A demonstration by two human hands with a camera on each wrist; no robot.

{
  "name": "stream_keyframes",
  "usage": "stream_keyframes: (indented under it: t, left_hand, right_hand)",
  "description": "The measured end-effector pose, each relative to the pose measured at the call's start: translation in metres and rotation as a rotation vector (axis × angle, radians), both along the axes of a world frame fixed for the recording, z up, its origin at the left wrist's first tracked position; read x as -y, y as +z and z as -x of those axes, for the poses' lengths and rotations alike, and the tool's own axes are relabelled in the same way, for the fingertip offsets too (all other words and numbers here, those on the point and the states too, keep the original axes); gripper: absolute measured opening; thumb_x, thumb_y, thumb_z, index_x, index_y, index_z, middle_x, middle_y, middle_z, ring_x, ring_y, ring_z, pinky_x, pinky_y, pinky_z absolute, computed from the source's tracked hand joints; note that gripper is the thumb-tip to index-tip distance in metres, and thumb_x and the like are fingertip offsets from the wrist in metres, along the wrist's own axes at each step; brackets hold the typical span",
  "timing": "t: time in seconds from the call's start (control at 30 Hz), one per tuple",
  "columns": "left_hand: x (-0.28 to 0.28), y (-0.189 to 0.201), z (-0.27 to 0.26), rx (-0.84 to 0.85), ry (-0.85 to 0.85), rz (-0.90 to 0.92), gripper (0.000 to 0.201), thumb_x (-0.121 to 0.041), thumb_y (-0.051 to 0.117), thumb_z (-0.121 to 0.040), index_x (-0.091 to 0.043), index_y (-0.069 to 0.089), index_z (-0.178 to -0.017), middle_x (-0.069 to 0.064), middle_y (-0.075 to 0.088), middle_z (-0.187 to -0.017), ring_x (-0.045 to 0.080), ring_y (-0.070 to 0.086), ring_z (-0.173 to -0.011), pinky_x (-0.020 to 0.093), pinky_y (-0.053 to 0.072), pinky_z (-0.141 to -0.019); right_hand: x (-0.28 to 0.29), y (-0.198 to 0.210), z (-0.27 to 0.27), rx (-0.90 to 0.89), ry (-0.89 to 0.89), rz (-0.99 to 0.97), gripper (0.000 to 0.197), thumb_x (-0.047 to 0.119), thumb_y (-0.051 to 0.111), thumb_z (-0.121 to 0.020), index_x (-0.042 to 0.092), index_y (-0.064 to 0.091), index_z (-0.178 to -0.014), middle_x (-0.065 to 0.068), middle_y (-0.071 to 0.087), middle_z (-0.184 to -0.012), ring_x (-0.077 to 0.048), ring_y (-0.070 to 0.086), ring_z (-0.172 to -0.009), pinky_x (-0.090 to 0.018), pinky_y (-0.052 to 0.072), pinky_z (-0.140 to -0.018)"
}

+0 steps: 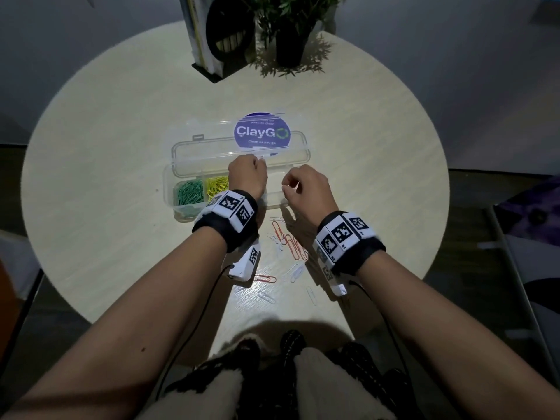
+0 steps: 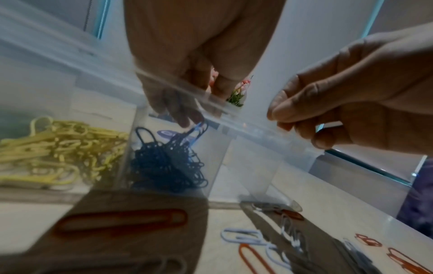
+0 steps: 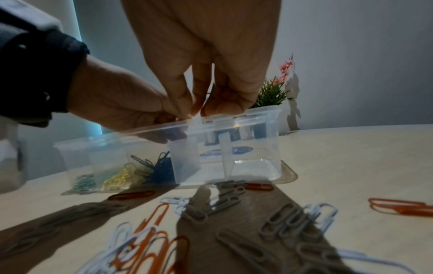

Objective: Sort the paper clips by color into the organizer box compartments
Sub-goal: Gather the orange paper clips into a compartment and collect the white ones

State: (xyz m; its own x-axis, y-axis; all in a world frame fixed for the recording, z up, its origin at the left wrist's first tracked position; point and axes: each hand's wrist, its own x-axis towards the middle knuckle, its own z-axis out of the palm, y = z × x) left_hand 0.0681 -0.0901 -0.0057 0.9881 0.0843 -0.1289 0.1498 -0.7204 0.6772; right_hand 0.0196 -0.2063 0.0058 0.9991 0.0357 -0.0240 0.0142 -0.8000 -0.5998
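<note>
The clear organizer box [image 1: 169, 189] lies open on the round table, with green clips [image 1: 189, 192] and yellow clips [image 1: 216, 184] in its two left compartments. My left hand [image 1: 247, 174] reaches down into the third compartment, above a heap of blue clips [image 2: 164, 159]. Its fingertips [image 2: 185, 118] pinch a blue clip [image 2: 198, 127]. My right hand [image 1: 303, 186] hovers over the box's right half, thumb and fingers pinched [image 3: 199, 109] on a thin pale clip [image 1: 295, 185]. Both right-hand compartments [image 3: 253, 166] hold no clips. Loose orange clips [image 1: 291, 241] and white clips [image 1: 295, 272] lie in front of the box.
The box lid [image 1: 242, 150] lies flat behind the box, over a purple round sticker [image 1: 262, 131]. A potted plant [image 1: 289, 47] and a black file stand [image 1: 218, 40] stand at the table's far edge. One orange clip [image 1: 265, 278] lies near my left wrist camera.
</note>
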Motion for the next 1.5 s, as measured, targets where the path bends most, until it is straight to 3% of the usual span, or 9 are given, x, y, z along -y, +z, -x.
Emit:
stream_keyframes:
  t: [0.13,0.27,0.4,0.53,0.8,0.93,1.1,1.23,1.5]
  left_hand:
    - [-0.01,0.01,0.017,0.165,0.001,0.019,0.026,-0.019,0.044,-0.097,-0.007,0.049,-0.074,0.007,0.048,-0.07,0.02,0.042,-0.075,0.025,0.021,-0.061]
    - [-0.024,0.009,0.045,0.082,-0.17,-0.019,0.03,-0.018,0.046,-0.096,-0.007,0.051,-0.068,0.005,0.045,-0.057,0.023,0.046,-0.066,0.028,0.023,-0.059]
    - [-0.028,-0.003,0.07,-0.066,-0.376,-0.378,0.025,-0.017,0.042,-0.096,-0.006,0.061,-0.084,0.017,0.061,-0.09,0.032,0.06,-0.087,0.036,0.042,-0.072]
    - [-0.021,-0.008,0.085,-0.104,-0.41,-0.633,0.028,-0.011,0.045,-0.096,-0.004,0.055,-0.121,0.013,0.048,-0.13,0.033,0.058,-0.109,0.04,0.046,-0.083]
    - [-0.013,-0.01,0.082,-0.154,-0.358,-0.726,0.029,-0.006,0.041,-0.098,-0.004,0.05,-0.125,0.014,0.047,-0.128,0.033,0.06,-0.108,0.038,0.047,-0.081]
    - [-0.013,-0.015,0.083,-0.188,-0.272,-0.608,0.034,-0.005,0.044,-0.096,-0.003,0.044,-0.13,0.015,0.045,-0.132,0.034,0.056,-0.114,0.04,0.046,-0.084]
    - [-0.012,-0.017,0.08,-0.26,-0.181,-0.506,0.045,-0.007,0.052,-0.093,-0.004,0.04,-0.136,0.014,0.044,-0.136,0.033,0.051,-0.12,0.041,0.044,-0.09]
    - [-0.012,-0.02,0.081,-0.212,-0.169,-0.392,0.026,-0.005,0.049,-0.091,-0.006,0.053,-0.117,0.011,0.058,-0.121,0.031,0.057,-0.11,0.037,0.043,-0.081]
    - [-0.012,-0.01,0.081,-0.378,0.152,0.735,0.027,-0.005,0.033,-0.102,-0.009,0.059,-0.095,0.006,0.053,-0.082,0.01,0.042,-0.059,0.018,0.037,-0.053]
  right_hand:
    - [-0.004,-0.004,0.018,0.038,-0.009,-0.007,0.01,0.011,0.057,-0.086,0.004,0.062,-0.089,-0.007,0.056,-0.087,-0.017,0.048,-0.078,-0.026,0.036,-0.074]
    - [-0.014,-0.017,0.031,-0.177,-0.003,0.1,0.016,0.017,0.056,-0.087,0.002,0.062,-0.087,-0.016,0.065,-0.096,-0.031,0.059,-0.092,-0.034,0.045,-0.079]
    - [-0.022,-0.028,0.037,-0.282,-0.015,0.221,0.022,0.019,0.058,-0.086,0.001,0.06,-0.1,-0.018,0.06,-0.11,-0.034,0.057,-0.103,-0.036,0.046,-0.082]
    - [-0.022,-0.033,0.039,-0.329,-0.029,0.24,0.017,0.012,0.053,-0.089,0.002,0.061,-0.1,-0.017,0.061,-0.111,-0.033,0.057,-0.105,-0.036,0.046,-0.082]
    - [0.0,-0.024,0.043,-0.253,-0.146,-0.181,0.017,0.003,0.053,-0.086,0.012,0.051,-0.071,-0.008,0.059,-0.081,-0.02,0.054,-0.079,-0.023,0.041,-0.063]
    - [0.027,-0.02,0.047,-0.206,-0.309,-0.345,0.021,0.0,0.054,-0.085,0.017,0.048,-0.074,-0.004,0.055,-0.069,-0.022,0.057,-0.073,-0.007,0.041,-0.049]
    - [0.034,-0.024,0.061,-0.269,-0.129,-0.077,0.022,-0.003,0.044,-0.084,0.005,0.065,-0.084,-0.015,0.071,-0.092,-0.029,0.063,-0.091,-0.026,0.047,-0.079]
    - [0.026,-0.027,0.066,-0.245,-0.08,0.083,0.02,0.008,0.049,-0.085,-0.001,0.066,-0.087,-0.018,0.067,-0.097,-0.033,0.06,-0.096,-0.033,0.047,-0.081]
    - [0.007,-0.029,0.066,-0.269,-0.002,0.393,0.021,0.01,0.05,-0.087,-0.001,0.058,-0.103,-0.017,0.056,-0.114,-0.033,0.052,-0.107,-0.037,0.043,-0.087]
